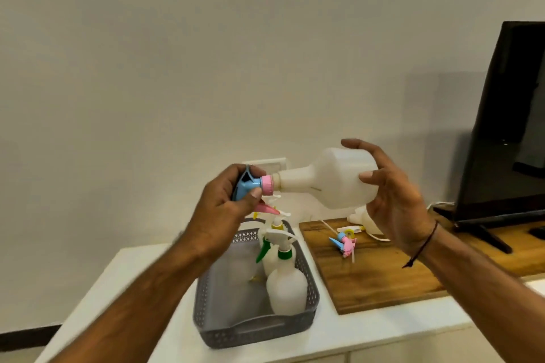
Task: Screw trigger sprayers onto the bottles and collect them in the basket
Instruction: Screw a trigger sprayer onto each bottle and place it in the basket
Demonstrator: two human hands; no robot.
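Note:
A white plastic bottle lies sideways in the air, neck pointing left. My right hand cups its base. My left hand grips a blue trigger sprayer whose pink collar sits on the bottle's neck. Below, a grey perforated basket holds two white bottles: one with a green-and-white sprayer, one behind with a yellow collar. A loose blue-and-pink sprayer lies on the wooden board, with a yellow-and-white sprayer beside it.
The basket stands on a white counter. A wooden board lies to its right, with another white bottle at its back. A black TV screen on a stand fills the far right. A plain wall is behind.

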